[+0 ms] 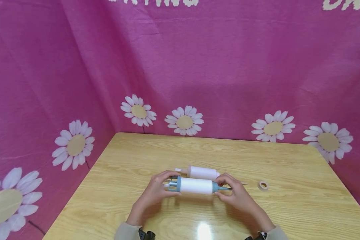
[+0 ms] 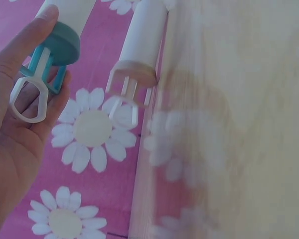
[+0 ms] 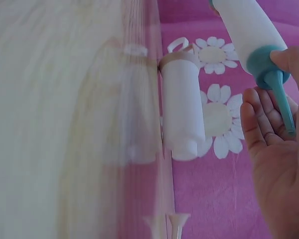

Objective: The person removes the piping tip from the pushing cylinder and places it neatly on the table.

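A large syringe [image 1: 196, 185] with a white barrel and teal ends is held level above the table between both hands. My left hand [image 1: 158, 188] grips its teal collar [image 2: 65, 45], thumb on one side and fingers on the other; a white plunger loop [image 2: 29, 99] sticks out towards the palm. At the other end, my right hand [image 1: 233, 192] pinches the teal cap [image 3: 264, 64], from which a tapered nozzle [image 3: 284, 107] points over the palm. Just behind lies a second syringe [image 1: 202, 172], white with a beige collar and no nozzle fitted.
A loose beige nozzle [image 3: 177, 226] lies on the table, right of the second syringe. Farther right is a small beige ring [image 1: 262, 189]. The wooden table [image 1: 138, 150] meets a pink cloth [image 1: 213, 66] printed with daisies at its back and left.
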{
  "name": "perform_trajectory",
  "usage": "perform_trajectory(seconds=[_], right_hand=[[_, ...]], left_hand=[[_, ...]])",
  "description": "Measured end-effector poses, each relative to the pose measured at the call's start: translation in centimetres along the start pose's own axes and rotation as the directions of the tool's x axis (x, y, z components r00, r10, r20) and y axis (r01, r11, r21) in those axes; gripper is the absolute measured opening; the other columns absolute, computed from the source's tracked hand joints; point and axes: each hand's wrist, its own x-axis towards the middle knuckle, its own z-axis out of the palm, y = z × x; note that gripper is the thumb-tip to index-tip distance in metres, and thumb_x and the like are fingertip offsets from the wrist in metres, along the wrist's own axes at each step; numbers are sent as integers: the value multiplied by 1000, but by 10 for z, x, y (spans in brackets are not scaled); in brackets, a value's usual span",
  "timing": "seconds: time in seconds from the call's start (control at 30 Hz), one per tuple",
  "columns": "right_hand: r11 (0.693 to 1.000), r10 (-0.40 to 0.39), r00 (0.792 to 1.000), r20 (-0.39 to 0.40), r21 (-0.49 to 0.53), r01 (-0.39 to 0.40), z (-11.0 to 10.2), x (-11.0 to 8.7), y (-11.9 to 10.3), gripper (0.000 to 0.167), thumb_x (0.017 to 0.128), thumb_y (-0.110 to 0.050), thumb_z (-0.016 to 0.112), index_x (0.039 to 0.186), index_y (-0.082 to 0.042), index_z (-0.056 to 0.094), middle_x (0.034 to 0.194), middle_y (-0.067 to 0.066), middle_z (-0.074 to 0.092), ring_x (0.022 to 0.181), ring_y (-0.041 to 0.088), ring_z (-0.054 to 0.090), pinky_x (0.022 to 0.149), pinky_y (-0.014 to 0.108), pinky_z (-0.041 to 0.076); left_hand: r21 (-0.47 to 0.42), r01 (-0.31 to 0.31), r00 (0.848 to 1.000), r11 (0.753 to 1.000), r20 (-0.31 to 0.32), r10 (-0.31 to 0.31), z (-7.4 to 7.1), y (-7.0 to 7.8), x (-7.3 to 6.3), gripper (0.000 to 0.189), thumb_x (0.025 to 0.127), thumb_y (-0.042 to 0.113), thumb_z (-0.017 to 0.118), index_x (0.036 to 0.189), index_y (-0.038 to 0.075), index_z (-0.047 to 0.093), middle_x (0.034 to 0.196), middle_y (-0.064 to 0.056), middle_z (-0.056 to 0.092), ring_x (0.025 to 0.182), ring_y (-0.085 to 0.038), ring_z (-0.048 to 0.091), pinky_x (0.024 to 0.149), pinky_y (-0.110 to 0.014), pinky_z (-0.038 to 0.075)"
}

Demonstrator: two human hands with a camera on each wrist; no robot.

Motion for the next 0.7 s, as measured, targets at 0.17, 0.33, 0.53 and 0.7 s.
perform_trajectory(seconds=[0.17, 0.33, 0.53, 0.7], right_hand=[[1000, 2, 1000, -13, 21, -2, -12, -9, -1, 37, 76, 4, 78, 106, -13, 63, 101, 0, 65, 91, 1, 58, 78, 19, 54], [1000, 15, 999, -41, 13, -15, -20, -19, 1, 40, 73, 7, 80, 104, -12, 63, 99, -1, 64, 91, 0, 58, 79, 16, 54], [999, -6, 997, -75, 46, 9, -29, -28, 6, 43, 71, 14, 78, 105, -7, 63, 100, 5, 63, 95, 1, 58, 82, 14, 53], [997, 5, 998, -70, 75, 0, -35, -32, 7, 42, 73, 15, 76, 107, -7, 63, 103, 5, 63, 98, -1, 59, 85, 15, 53]], left_hand=[[0, -22, 1000, 1000, 10, 22, 10, 7, 5, 56, 69, 23, 89, 118, 10, 65, 118, -3, 70, 109, -20, 66, 92, -32, 55], [-13, -54, 998, 998, 30, 54, 18, 15, 11, 56, 68, 21, 90, 117, 10, 66, 117, -4, 70, 108, -19, 65, 93, -32, 55], [-25, -54, 996, 998, 66, 56, 29, 19, 16, 56, 70, 24, 88, 119, 9, 65, 119, -6, 69, 103, -17, 65, 87, -27, 56], [-31, -26, 997, 999, 79, 28, 34, 22, 19, 57, 69, 23, 90, 119, 13, 64, 121, -3, 68, 103, -16, 66, 84, -28, 58]])
